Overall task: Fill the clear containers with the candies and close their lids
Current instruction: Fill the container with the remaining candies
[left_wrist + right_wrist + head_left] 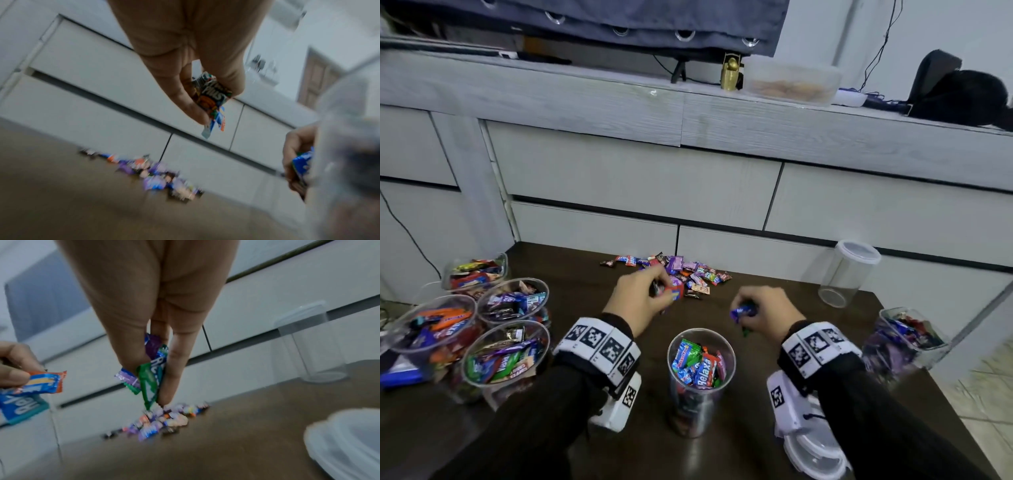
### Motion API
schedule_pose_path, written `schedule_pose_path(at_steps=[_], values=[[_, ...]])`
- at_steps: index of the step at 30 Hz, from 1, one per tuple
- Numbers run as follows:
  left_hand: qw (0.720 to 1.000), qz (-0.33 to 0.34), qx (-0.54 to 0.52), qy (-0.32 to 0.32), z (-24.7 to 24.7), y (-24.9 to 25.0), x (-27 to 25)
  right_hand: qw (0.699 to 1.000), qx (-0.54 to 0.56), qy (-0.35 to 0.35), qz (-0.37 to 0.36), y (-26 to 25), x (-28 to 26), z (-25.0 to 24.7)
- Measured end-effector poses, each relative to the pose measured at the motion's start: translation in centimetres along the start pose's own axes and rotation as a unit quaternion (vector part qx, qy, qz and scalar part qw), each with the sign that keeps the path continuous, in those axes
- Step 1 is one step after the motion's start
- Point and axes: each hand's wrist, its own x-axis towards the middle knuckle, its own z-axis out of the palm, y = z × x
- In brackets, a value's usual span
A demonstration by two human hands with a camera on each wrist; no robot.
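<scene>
Both hands hover between the candy pile (681, 274) at 12 o'clock and the open jar (701, 363) at 6 o'clock on the table (774, 428). The left hand (638, 301) pinches a few wrapped candies (213, 97); the right hand (767, 313) is curled round a purple, blue and green bunch (150, 369). The jar looks nearly full, so dropped candies could bounce off the heap or slip from loose fingers. An overfilled jar may not take its lid (815, 455), lying at 5 o'clock.

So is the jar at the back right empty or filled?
Empty, with its lid on. The back-right jar stands upright on the table and you see straight through its clear wall; no candies inside.
</scene>
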Motion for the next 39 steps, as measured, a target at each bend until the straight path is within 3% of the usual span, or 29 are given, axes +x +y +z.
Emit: schedule_pose_path(at_steps=[3, 7, 12, 15, 19, 23, 26, 30, 34, 39], values=[[0.995, 0.095, -0.030, -0.004, -1.6, 3.1, -0.8, 0.997, 0.032, 0.040, -0.060, -1.9, -1.5, -2.8], [0.973, 0.193, 0.007, -0.127, -2.3, 5.7, -2.9, 0.996, 0.009, 0.014, -0.090, -3.5, -2.7, -4.6], [0.927, 0.184, 0.157, -0.285, -1.5, 6.0, -4.0, 0.995, -0.020, -0.026, -0.095, -4.4, -3.2, -4.4], [0.916, 0.195, 0.205, -0.283, -0.4, 5.8, -4.4, 0.993, -0.005, -0.028, -0.110, -4.9, -3.3, -3.6], [0.922, 0.211, 0.261, -0.194, 0.8, 5.0, -5.0, 0.992, 0.007, -0.014, -0.127, -5.4, -3.2, -3.2], [0.968, 0.161, 0.119, -0.154, 0.6, 3.4, -5.0, 0.992, 0.009, -0.015, -0.126, -5.5, -3.2, -3.3], [0.982, 0.095, 0.028, -0.162, 0.5, 1.8, -5.3, 0.989, 0.017, -0.031, -0.144, -6.1, -3.5, -2.9], [0.951, 0.026, -0.120, -0.285, 0.8, 0.5, -5.5, 0.981, -0.015, -0.089, -0.172, -7.3, -3.6, -2.1], [0.946, 0.019, -0.140, -0.292, 1.3, -0.2, -5.5, 0.970, -0.092, -0.145, -0.174, -8.1, -3.8, -1.6], [0.945, 0.018, -0.168, -0.281, 1.9, -0.5, -5.7, 0.978, -0.031, -0.113, -0.175, -8.1, -4.3, -2.0]])
